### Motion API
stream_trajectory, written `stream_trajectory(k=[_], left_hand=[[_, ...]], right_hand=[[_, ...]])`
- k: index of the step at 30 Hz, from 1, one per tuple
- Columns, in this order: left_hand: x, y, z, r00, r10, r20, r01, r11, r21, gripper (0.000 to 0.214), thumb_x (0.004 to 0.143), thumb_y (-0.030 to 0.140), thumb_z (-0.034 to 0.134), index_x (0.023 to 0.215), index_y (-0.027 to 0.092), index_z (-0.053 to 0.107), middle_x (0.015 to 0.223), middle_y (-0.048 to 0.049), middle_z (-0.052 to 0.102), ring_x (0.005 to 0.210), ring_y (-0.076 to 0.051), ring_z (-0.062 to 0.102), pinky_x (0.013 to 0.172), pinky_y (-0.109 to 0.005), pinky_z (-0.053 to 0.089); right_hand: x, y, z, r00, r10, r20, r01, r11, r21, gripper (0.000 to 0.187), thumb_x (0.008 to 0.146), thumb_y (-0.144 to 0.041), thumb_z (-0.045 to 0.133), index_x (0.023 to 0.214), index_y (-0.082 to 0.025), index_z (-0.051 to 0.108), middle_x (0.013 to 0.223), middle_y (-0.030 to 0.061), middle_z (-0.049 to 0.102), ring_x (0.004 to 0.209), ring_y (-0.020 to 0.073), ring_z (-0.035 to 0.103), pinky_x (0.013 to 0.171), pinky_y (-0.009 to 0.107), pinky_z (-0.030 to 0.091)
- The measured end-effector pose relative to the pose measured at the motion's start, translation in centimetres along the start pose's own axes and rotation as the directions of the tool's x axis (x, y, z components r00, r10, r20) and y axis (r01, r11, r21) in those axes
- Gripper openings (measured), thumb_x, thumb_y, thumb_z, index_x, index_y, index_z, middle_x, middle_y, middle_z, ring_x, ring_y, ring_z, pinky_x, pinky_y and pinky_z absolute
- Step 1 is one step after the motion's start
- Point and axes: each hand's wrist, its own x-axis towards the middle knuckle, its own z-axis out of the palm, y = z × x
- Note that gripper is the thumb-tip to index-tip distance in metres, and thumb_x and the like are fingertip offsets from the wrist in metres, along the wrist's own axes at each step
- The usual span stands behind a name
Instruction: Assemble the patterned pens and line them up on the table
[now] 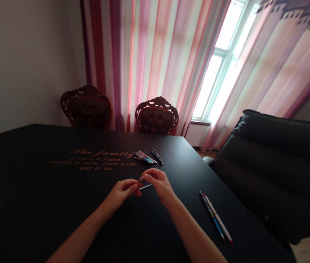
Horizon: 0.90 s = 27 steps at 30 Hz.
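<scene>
My left hand (124, 190) and my right hand (159, 182) meet over the black table, fingertips almost touching. Both are closed in a pinch on a small patterned piece (141, 178), which looks like part of a pen; the fingers cover most of it. Just below, a thin white stick (145, 187), like a pen or a refill, points to the right from beside my left fingers. Whether it is held or lies on the table I cannot tell. Beyond the hands lies a bunch of several pens (144, 157), with dark pens (157, 156) beside it.
On the right of the black table (89, 204) lie a blue-and-dark pen (212, 216) and a white pen with red ends (218, 219), side by side. A black armchair (270, 171) stands along the right edge. Two carved chairs (89, 109) are at the far side.
</scene>
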Motion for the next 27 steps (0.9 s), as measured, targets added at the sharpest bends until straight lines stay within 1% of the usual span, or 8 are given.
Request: stream_trajectory(k=[5,9,13,19,21,23,25,27], left_hand=[[-0.1,0.0,0.1,1.0,-0.003,0.001,0.003,1.0,0.026,0.033,0.081,0.047,0.065,0.091,0.016,0.073,0.073,-0.0037,0.073,0.076,-0.02,0.061,0.073,-0.028,0.042],[0.0,-0.2,-0.1,1.0,-0.005,0.005,0.005,0.999,0.038,0.034,0.082,0.047,0.065,0.092,0.016,0.073,0.073,-0.004,0.073,0.073,-0.019,0.06,0.07,-0.027,0.04],[0.1,-0.2,-0.1,1.0,-0.001,0.0,0.001,0.999,0.035,0.035,0.081,0.047,0.066,0.091,0.016,0.074,0.07,-0.0037,0.072,0.07,-0.018,0.058,0.068,-0.027,0.039],[-0.2,0.5,0.1,0.999,-0.009,-0.036,0.008,1.0,-0.021,0.034,0.078,0.048,0.068,0.089,0.016,0.075,0.069,-0.0037,0.072,0.07,-0.019,0.059,0.067,-0.027,0.04],[-0.3,0.6,-0.1,0.997,-0.015,-0.073,0.01,0.998,-0.069,0.035,0.08,0.049,0.067,0.092,0.017,0.074,0.074,-0.0044,0.074,0.073,-0.02,0.061,0.07,-0.028,0.041],[-0.2,0.6,-0.5,0.992,-0.016,-0.127,-0.001,0.992,-0.128,0.035,0.083,0.049,0.064,0.096,0.018,0.072,0.082,-0.0057,0.075,0.08,-0.021,0.063,0.073,-0.028,0.042],[0.0,0.4,-1.0,0.984,-0.01,-0.18,-0.023,0.982,-0.185,0.035,0.085,0.049,0.062,0.099,0.018,0.07,0.088,-0.007,0.075,0.089,-0.022,0.064,0.078,-0.029,0.042],[0.2,0.2,-1.5,0.976,-0.006,-0.217,-0.045,0.972,-0.23,0.035,0.084,0.048,0.063,0.1,0.018,0.07,0.09,-0.0081,0.076,0.095,-0.023,0.064,0.081,-0.029,0.042]], right_hand=[[0.0,0.3,-0.1,1.0,-0.009,0.006,0.01,0.998,-0.055,0.019,0.075,-0.035,0.074,0.083,-0.018,0.071,0.078,0.0034,0.072,0.072,0.0174,0.065,0.071,0.03,0.048],[0.3,0.4,-0.4,0.998,-0.054,-0.016,0.05,0.985,-0.165,0.017,0.076,-0.034,0.073,0.082,-0.018,0.071,0.079,0.0036,0.073,0.073,0.0179,0.065,0.07,0.029,0.048],[0.4,0.5,-0.4,0.996,-0.088,0.001,0.085,0.961,-0.264,0.015,0.077,-0.033,0.071,0.081,-0.019,0.072,0.077,0.0027,0.072,0.069,0.0174,0.064,0.066,0.029,0.048],[0.1,-0.7,-0.4,0.972,-0.233,0.045,0.231,0.887,-0.401,0.016,0.082,-0.035,0.068,0.089,-0.024,0.078,0.083,0.0032,0.069,0.077,0.0183,0.062,0.069,0.03,0.046],[0.5,-1.5,-1.3,0.962,-0.274,0.015,0.255,0.874,-0.414,0.019,0.085,-0.037,0.065,0.092,-0.025,0.077,0.086,0.0036,0.069,0.079,0.0188,0.061,0.07,0.03,0.045],[1.1,-2.0,-2.9,0.956,-0.292,-0.042,0.235,0.841,-0.486,0.022,0.087,-0.039,0.061,0.094,-0.024,0.075,0.085,0.0035,0.069,0.078,0.0185,0.06,0.069,0.03,0.045],[1.9,-2.0,-4.7,0.954,-0.29,-0.075,0.191,0.782,-0.594,0.024,0.088,-0.04,0.059,0.093,-0.022,0.074,0.081,0.0031,0.069,0.073,0.0177,0.059,0.066,0.029,0.044],[2.3,-1.4,-6.4,0.956,-0.283,-0.071,0.159,0.71,-0.686,0.02,0.086,-0.037,0.061,0.088,-0.022,0.074,0.077,0.0027,0.067,0.07,0.0175,0.057,0.064,0.029,0.042]])
